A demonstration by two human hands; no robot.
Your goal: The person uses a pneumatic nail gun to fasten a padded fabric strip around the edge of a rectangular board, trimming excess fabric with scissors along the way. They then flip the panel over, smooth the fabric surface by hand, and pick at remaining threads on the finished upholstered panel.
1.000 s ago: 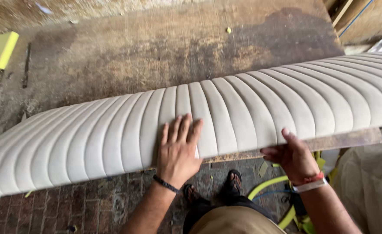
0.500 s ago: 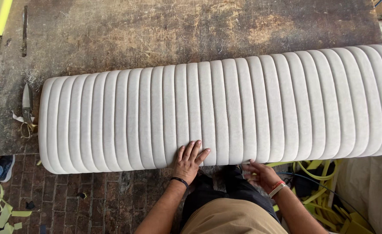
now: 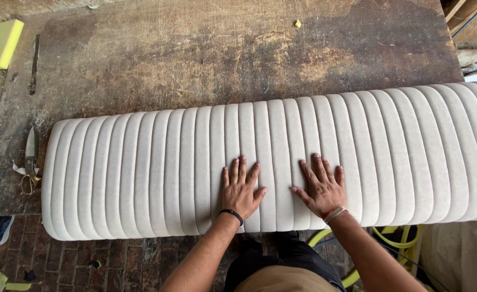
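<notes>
Head view: both hands are laid flat on a long, pale, channel-stitched cushion panel [image 3: 271, 167] that is spread along the near edge of a worn wooden workbench [image 3: 206, 59], its right end carried past the picture's edge. The left hand [image 3: 240, 189] is pressed palm down with fingers spread, nothing gripped; the right hand [image 3: 320, 186] is set just beside it, likewise open and flat, nothing held. Step in hand, as judged: the padded ribs are being smoothed or checked near the front edge. The next move is judged to call for even pressure along the channels. Scissors [image 3: 30, 162] are seen at the left edge of the bench, a yellow foam block [image 3: 1, 44] at the far left corner
</notes>
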